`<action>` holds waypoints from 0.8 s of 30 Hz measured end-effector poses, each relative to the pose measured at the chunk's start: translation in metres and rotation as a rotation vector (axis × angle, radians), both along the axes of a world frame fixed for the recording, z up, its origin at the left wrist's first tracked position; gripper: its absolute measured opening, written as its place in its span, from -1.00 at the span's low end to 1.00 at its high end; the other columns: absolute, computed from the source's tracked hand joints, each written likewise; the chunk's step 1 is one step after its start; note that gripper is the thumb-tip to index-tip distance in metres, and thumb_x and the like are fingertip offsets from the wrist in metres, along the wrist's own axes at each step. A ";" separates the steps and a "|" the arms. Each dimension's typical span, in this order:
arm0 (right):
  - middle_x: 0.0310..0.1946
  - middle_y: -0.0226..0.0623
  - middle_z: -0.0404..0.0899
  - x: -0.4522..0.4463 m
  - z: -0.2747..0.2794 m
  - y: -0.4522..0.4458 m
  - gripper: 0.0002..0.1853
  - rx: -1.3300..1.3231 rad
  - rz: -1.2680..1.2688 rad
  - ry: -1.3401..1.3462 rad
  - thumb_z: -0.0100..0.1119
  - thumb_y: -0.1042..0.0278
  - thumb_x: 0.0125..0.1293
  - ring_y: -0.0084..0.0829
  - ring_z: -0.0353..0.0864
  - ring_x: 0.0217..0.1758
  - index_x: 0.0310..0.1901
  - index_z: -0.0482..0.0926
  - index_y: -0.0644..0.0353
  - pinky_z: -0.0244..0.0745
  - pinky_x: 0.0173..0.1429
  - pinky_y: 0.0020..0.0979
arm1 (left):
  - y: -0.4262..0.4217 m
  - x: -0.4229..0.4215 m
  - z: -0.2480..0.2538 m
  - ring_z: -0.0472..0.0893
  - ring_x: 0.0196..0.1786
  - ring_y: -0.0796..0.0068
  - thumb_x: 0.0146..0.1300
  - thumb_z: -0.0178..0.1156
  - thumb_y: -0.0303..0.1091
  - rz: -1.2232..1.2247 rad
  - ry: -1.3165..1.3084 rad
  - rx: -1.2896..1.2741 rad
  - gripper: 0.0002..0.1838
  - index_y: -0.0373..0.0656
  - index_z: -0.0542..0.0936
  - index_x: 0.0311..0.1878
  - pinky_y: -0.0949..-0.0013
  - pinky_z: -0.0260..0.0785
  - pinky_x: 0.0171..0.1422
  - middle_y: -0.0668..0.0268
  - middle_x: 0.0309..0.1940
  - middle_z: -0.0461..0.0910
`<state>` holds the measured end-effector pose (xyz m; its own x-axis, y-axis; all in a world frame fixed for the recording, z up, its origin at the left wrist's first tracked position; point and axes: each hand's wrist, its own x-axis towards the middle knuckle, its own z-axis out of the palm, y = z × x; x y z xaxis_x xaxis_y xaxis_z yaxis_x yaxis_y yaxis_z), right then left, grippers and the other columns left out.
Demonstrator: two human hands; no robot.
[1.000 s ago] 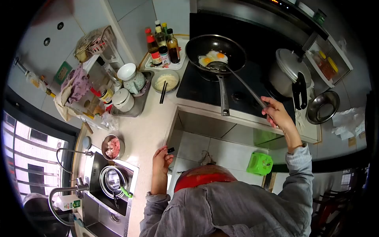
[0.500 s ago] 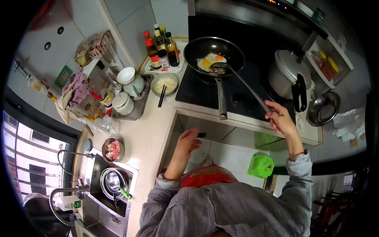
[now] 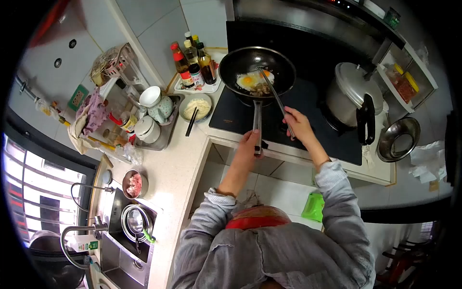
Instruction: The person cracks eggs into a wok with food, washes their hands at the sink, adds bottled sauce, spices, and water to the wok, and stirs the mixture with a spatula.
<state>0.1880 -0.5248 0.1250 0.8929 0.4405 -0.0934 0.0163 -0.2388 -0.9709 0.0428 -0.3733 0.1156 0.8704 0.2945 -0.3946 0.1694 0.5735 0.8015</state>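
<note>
A dark wok (image 3: 231,72) sits on the black cooktop, its metal handle (image 3: 257,115) pointing toward me. Two fried eggs (image 3: 248,82) with yellow yolks lie inside, beside some brownish pieces (image 3: 261,90). My left hand (image 3: 250,143) is closed around the end of the wok handle. In my right hand (image 3: 298,125) is the shaft of a long-handled metal spatula (image 3: 274,91). Its head reaches into the wok at the far side of the eggs, and its exact shape is hard to make out.
A pressure cooker (image 3: 349,91) stands right on the cooktop (image 3: 308,106), near a metal bowl (image 3: 398,139). Left are sauce bottles (image 3: 207,65), a bowl of pale food with chopsticks (image 3: 191,123), a pot of raw meat (image 3: 134,184) and a sink (image 3: 118,262).
My left hand has gone up and taken hold of the wok handle. My right hand has moved left, and the spatula head has shifted from the brownish pieces to the eggs' far side.
</note>
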 end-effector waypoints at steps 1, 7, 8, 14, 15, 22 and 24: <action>-0.37 -0.32 0.54 -0.001 0.006 -0.003 -0.63 0.110 0.019 0.209 0.00 0.19 0.28 -0.54 0.53 -0.44 0.06 0.44 0.19 0.40 -0.38 -0.51 | 0.005 -0.001 0.002 0.44 -0.49 0.57 0.22 0.09 -0.03 -0.004 0.028 0.021 -0.58 -0.13 0.42 0.01 0.47 0.31 -0.53 0.36 -0.43 0.48; -0.40 -0.09 0.58 0.068 -0.139 -0.023 -0.53 -0.693 0.029 -0.771 0.01 -0.06 0.22 -0.13 0.59 -0.36 -0.09 0.48 0.21 0.47 -0.32 -0.19 | 0.011 -0.002 0.002 0.43 -0.52 0.54 0.23 0.04 0.02 0.150 0.106 0.025 -0.61 -0.05 0.49 -0.05 0.47 0.33 -0.47 0.43 -0.41 0.51; -0.42 -0.06 0.58 0.069 -0.146 -0.016 -0.52 -0.750 0.054 -0.798 0.02 -0.08 0.20 -0.06 0.59 -0.35 -0.12 0.49 0.23 0.47 -0.31 -0.14 | 0.013 -0.002 -0.005 0.44 -0.52 0.50 0.24 0.02 0.05 0.143 0.103 -0.022 -0.60 -0.05 0.49 -0.06 0.45 0.34 -0.45 0.43 -0.42 0.50; -0.45 -0.01 0.57 0.066 -0.105 0.007 -0.54 -0.884 0.154 -0.667 0.09 -0.07 0.12 0.01 0.57 -0.33 -0.20 0.50 0.23 0.47 -0.27 -0.08 | 0.022 -0.037 -0.024 0.41 -0.67 0.69 0.23 0.06 -0.05 0.225 0.122 0.029 -0.66 -0.13 0.50 -0.13 0.63 0.28 -0.58 0.43 -0.47 0.48; -0.40 0.00 0.56 0.070 -0.105 0.007 -0.56 -0.929 0.235 -0.634 0.11 -0.01 0.11 0.01 0.56 -0.30 -0.16 0.48 0.22 0.46 -0.23 -0.10 | 0.023 -0.043 -0.026 0.40 -0.68 0.68 0.23 0.08 -0.10 0.271 0.142 0.041 -0.69 -0.14 0.50 -0.14 0.63 0.27 -0.59 0.43 -0.48 0.48; -0.15 0.05 0.47 0.089 -0.130 -0.008 -0.59 -0.734 0.377 -0.552 0.21 0.34 0.05 0.02 0.50 -0.20 -0.03 0.42 0.19 0.42 -0.08 -0.19 | 0.050 -0.067 -0.015 0.38 -0.69 0.70 0.21 0.11 -0.34 0.490 0.137 0.196 -0.82 -0.20 0.50 -0.16 0.64 0.21 -0.64 0.44 -0.49 0.47; -0.14 0.04 0.47 0.093 -0.138 -0.011 -0.60 -0.722 0.369 -0.654 0.22 0.36 0.05 0.01 0.50 -0.20 -0.03 0.43 0.19 0.42 -0.10 -0.22 | 0.068 -0.056 -0.002 0.37 -0.67 0.72 0.21 0.10 -0.34 0.508 0.084 0.276 -0.82 -0.20 0.50 -0.17 0.66 0.22 -0.60 0.45 -0.49 0.46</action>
